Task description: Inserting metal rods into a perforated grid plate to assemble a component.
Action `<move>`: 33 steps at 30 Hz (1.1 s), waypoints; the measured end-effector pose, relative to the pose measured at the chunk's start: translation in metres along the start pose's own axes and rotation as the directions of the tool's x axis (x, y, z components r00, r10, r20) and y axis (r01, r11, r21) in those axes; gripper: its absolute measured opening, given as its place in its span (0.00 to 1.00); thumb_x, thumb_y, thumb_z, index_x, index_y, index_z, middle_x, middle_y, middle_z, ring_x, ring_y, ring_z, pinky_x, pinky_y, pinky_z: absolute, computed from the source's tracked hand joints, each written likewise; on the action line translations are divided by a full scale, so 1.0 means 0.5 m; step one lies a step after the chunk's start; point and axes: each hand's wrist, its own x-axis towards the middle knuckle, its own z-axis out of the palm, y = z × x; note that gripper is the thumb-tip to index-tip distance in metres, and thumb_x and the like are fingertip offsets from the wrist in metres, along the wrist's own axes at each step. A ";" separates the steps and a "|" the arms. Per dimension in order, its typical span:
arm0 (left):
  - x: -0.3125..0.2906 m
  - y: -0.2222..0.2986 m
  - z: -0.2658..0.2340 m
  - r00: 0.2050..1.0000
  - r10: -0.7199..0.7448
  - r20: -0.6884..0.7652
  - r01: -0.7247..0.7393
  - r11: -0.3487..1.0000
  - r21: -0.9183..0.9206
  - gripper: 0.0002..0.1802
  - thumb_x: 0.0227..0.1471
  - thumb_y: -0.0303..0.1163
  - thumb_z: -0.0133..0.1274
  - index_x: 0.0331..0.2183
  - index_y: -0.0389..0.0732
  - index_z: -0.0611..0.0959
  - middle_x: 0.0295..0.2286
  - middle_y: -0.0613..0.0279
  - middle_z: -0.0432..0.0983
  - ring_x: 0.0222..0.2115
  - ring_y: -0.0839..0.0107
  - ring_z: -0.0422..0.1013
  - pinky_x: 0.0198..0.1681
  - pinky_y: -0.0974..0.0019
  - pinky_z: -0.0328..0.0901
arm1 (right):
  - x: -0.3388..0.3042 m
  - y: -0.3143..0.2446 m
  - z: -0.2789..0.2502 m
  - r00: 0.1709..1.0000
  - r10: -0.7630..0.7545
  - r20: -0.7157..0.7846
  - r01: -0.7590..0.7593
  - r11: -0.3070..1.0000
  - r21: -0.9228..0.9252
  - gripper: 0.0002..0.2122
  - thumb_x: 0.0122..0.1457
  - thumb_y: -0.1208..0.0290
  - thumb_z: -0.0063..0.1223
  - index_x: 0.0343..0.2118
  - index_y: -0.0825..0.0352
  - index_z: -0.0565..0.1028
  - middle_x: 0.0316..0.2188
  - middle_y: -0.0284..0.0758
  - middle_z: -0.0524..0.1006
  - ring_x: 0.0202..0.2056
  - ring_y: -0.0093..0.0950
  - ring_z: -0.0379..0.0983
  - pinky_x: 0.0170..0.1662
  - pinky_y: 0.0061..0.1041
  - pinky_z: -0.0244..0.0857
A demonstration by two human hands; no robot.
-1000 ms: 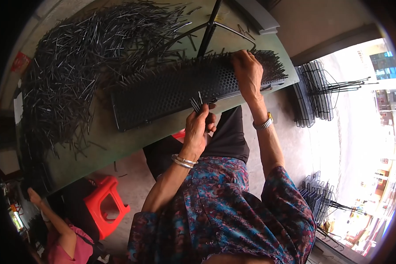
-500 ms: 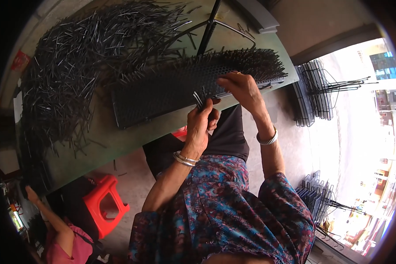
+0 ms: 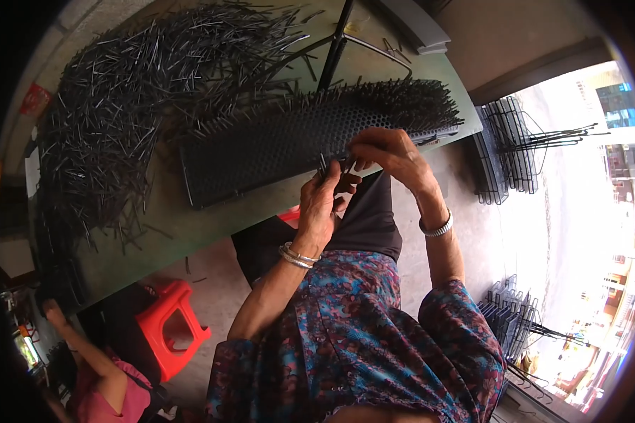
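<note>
My left hand (image 3: 319,206) is closed round a small bunch of thin black sticks (image 3: 323,164), whose ends poke up past the thumb. Close beside it, my right hand (image 3: 396,156) pinches with thumb and fingertips at what looks like one stick from that bunch; the fingers partly hide it. Both hands are over the near edge of a long black board full of holes (image 3: 250,158). Many sticks (image 3: 420,104) stand upright in its right end and along its far edge, while bare holes show across its middle and left.
A large heap of loose black sticks (image 3: 120,106) covers the table's left and far side. A black metal stand (image 3: 335,53) rises behind the board. Left of my legs is a red plastic stool (image 3: 169,331), near a person in pink (image 3: 116,395). Wire racks (image 3: 508,148) stand at right.
My right hand has come down and left from above the board to the bunch, its fingers now meeting the sticks. My left hand has stayed nearly in place.
</note>
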 end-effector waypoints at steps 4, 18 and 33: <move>0.006 -0.002 -0.024 0.997 -0.059 -0.058 0.057 0.998 -0.028 0.20 0.56 0.49 0.52 0.37 0.39 0.79 0.23 0.63 0.77 0.17 0.83 0.64 0.17 0.80 0.52 | 0.013 -0.007 -0.012 0.953 -0.060 -0.297 0.065 0.998 0.008 0.07 0.59 0.75 0.50 0.35 0.74 0.74 0.27 0.36 0.79 0.29 0.23 0.78 0.35 0.20 0.70; 0.003 -0.008 -0.017 0.996 -0.091 0.000 0.091 0.990 -0.107 0.19 0.59 0.44 0.50 0.40 0.36 0.77 0.21 0.67 0.70 0.17 0.84 0.58 0.19 0.78 0.53 | 0.103 0.049 -0.006 0.618 -0.445 -0.649 0.118 0.868 -0.483 0.06 0.59 0.75 0.51 0.37 0.72 0.74 0.29 0.39 0.80 0.32 0.28 0.80 0.32 0.21 0.70; 0.004 -0.008 -0.019 0.997 -0.077 0.025 0.079 0.995 -0.067 0.16 0.60 0.42 0.49 0.39 0.37 0.77 0.19 0.71 0.67 0.15 0.87 0.53 0.16 0.80 0.47 | 0.120 0.063 -0.014 0.657 -0.550 -0.516 0.066 0.723 -0.687 0.07 0.56 0.71 0.54 0.35 0.66 0.78 0.28 0.38 0.76 0.31 0.34 0.76 0.34 0.29 0.67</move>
